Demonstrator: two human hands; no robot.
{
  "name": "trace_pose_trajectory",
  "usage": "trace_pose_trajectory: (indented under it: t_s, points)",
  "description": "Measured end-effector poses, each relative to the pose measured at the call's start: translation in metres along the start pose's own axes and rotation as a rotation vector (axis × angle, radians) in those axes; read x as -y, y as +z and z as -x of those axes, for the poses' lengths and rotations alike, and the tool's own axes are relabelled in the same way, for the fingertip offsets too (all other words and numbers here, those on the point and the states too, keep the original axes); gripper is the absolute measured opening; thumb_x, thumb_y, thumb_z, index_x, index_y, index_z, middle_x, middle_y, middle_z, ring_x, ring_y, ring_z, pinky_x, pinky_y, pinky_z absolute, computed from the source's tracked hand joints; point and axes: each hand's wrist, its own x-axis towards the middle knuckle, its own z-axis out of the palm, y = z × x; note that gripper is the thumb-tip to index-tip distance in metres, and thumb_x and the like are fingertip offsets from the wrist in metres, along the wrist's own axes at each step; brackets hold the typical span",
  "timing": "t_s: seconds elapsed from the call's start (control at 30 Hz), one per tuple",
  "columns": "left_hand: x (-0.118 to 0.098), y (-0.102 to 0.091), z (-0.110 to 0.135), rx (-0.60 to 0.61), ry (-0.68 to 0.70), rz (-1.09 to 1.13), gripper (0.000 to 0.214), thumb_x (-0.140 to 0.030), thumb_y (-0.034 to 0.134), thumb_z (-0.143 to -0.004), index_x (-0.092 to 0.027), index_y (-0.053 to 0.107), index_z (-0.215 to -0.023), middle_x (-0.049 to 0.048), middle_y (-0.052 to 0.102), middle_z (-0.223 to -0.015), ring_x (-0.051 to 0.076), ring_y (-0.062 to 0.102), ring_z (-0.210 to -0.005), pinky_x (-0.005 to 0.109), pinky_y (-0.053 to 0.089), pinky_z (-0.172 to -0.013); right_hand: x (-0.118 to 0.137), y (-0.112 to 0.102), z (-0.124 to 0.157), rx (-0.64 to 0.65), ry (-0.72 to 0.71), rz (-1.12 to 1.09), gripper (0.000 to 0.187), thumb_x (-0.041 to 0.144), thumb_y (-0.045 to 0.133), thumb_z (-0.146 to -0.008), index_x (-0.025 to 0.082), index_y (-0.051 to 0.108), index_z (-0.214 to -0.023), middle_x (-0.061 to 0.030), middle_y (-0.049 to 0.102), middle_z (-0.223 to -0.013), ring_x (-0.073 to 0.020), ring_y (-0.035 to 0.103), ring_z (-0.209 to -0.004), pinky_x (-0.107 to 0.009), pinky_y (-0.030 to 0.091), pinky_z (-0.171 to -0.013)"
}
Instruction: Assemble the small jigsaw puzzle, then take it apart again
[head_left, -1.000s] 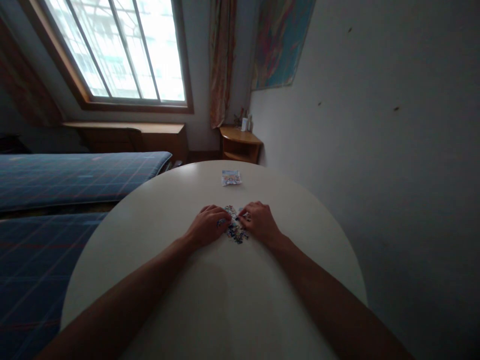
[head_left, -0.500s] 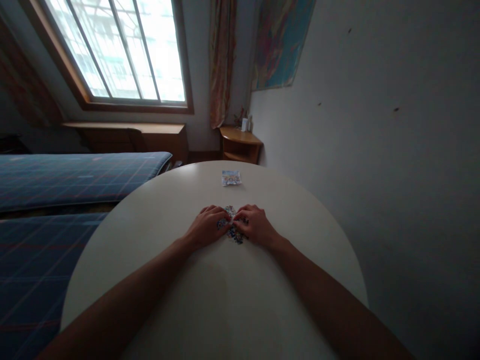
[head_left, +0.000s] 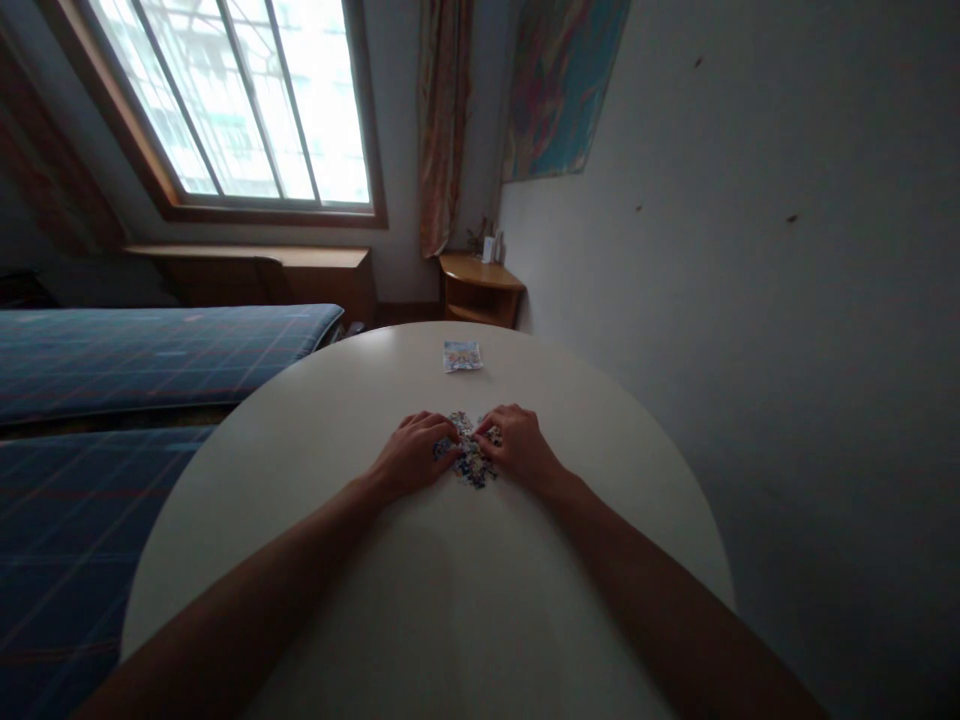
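A small heap of colourful puzzle pieces (head_left: 470,462) lies on the round white table (head_left: 420,600). My left hand (head_left: 411,452) rests on the heap's left side with fingers curled onto the pieces. My right hand (head_left: 519,443) sits on the right side, fingers bent and pinched on pieces at the heap's top. The fingertips of both hands nearly meet over the pile. Which single piece each hand grips is too small to make out.
A small printed card or packet (head_left: 461,355) lies farther back on the table. A bed with a blue plaid cover (head_left: 135,360) stands at the left. A wooden corner shelf (head_left: 480,285) and a window (head_left: 240,100) are behind; a wall is close at the right.
My right hand slid slightly left over the heap and then back a little. The left hand stayed almost still on the pieces.
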Motion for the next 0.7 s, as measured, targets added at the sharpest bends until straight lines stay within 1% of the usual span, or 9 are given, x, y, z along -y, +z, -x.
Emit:
trace_pose_trajectory:
  t_s: [0.1, 0.17, 0.2, 0.27, 0.37, 0.47, 0.53, 0.6, 0.7]
  points:
    - [-0.002, -0.002, 0.0, -0.005, -0.032, -0.01, 0.013, -0.025, 0.063, -0.084, -0.026, 0.066, -0.097, 0.0019, 0.069, -0.104, 0.022, 0.06, -0.102, 0.038, 0.043, -0.097, -0.001, 0.0, 0.001, 0.028, -0.064, 0.036, 0.007, 0.028, 0.072, -0.081, 0.021, 0.07, -0.08, -0.0032, 0.071, -0.099, -0.0213, 0.059, -0.099, -0.038, 0.033, -0.092]
    - [-0.003, -0.003, -0.001, -0.013, -0.058, -0.016, 0.014, -0.027, 0.061, -0.086, -0.026, 0.066, -0.099, 0.0024, 0.069, -0.105, 0.023, 0.06, -0.102, 0.038, 0.044, -0.096, -0.002, 0.0, 0.0, 0.035, -0.06, 0.036, 0.007, 0.029, 0.069, -0.083, 0.023, 0.071, -0.084, -0.0032, 0.071, -0.101, -0.0216, 0.059, -0.101, -0.038, 0.033, -0.093]
    - [-0.003, -0.003, -0.001, -0.019, -0.073, -0.019, 0.014, -0.028, 0.06, -0.087, -0.025, 0.065, -0.1, 0.0028, 0.069, -0.106, 0.023, 0.06, -0.103, 0.038, 0.044, -0.096, -0.002, 0.0, 0.0, 0.036, -0.05, 0.035, 0.009, 0.029, 0.067, -0.085, 0.024, 0.072, -0.089, -0.0035, 0.071, -0.103, -0.0217, 0.058, -0.102, -0.038, 0.033, -0.093]
    - [-0.003, -0.003, -0.002, -0.033, -0.109, -0.028, 0.016, -0.029, 0.059, -0.088, -0.025, 0.065, -0.102, 0.0039, 0.069, -0.107, 0.023, 0.06, -0.103, 0.039, 0.045, -0.095, -0.003, 0.001, -0.002, 0.038, -0.027, 0.036, 0.018, 0.03, 0.062, -0.089, 0.025, 0.071, -0.103, -0.0046, 0.07, -0.109, -0.0221, 0.058, -0.106, -0.039, 0.034, -0.095]
    - [0.001, -0.002, -0.003, -0.066, -0.185, -0.047, 0.018, -0.023, 0.056, -0.087, -0.024, 0.064, -0.103, 0.0053, 0.068, -0.107, 0.024, 0.06, -0.103, 0.04, 0.046, -0.095, -0.002, 0.004, -0.004, 0.089, -0.031, 0.054, 0.029, 0.037, 0.057, -0.093, 0.028, 0.066, -0.119, -0.0048, 0.067, -0.122, -0.0228, 0.054, -0.115, -0.04, 0.033, -0.099]
    - [0.008, -0.003, -0.003, -0.1, -0.27, -0.068, 0.021, -0.019, 0.054, -0.085, -0.024, 0.063, -0.103, 0.0056, 0.068, -0.108, 0.026, 0.06, -0.105, 0.041, 0.047, -0.095, -0.001, 0.005, -0.004, 0.156, -0.069, 0.092, 0.032, 0.043, 0.053, -0.095, 0.032, 0.066, -0.121, -0.0028, 0.064, -0.129, -0.0243, 0.049, -0.122, -0.043, 0.032, -0.101]
    - [0.013, -0.004, -0.003, -0.113, -0.32, -0.081, 0.023, -0.017, 0.054, -0.084, -0.024, 0.064, -0.103, 0.0065, 0.068, -0.109, 0.027, 0.06, -0.106, 0.042, 0.048, -0.094, 0.0, 0.005, -0.004, 0.173, -0.085, 0.115, 0.032, 0.044, 0.051, -0.096, 0.033, 0.066, -0.122, -0.0021, 0.064, -0.13, -0.0253, 0.048, -0.124, -0.045, 0.031, -0.102]
    - [0.019, -0.005, -0.003, -0.117, -0.36, -0.089, 0.024, -0.017, 0.053, -0.084, -0.023, 0.064, -0.104, 0.0079, 0.069, -0.109, 0.028, 0.06, -0.106, 0.043, 0.049, -0.093, 0.0, 0.004, -0.003, 0.17, -0.087, 0.12, 0.032, 0.042, 0.05, -0.096, 0.031, 0.066, -0.122, -0.0024, 0.064, -0.129, -0.0256, 0.047, -0.124, -0.045, 0.032, -0.101]
    - [0.024, -0.005, -0.002, -0.107, -0.391, -0.091, 0.024, -0.018, 0.053, -0.084, -0.021, 0.066, -0.105, 0.0094, 0.069, -0.109, 0.029, 0.06, -0.107, 0.044, 0.049, -0.093, -0.002, 0.004, -0.002, 0.143, -0.085, 0.086, 0.032, 0.038, 0.05, -0.097, 0.027, 0.067, -0.121, -0.004, 0.065, -0.128, -0.0237, 0.05, -0.122, -0.042, 0.035, -0.1]
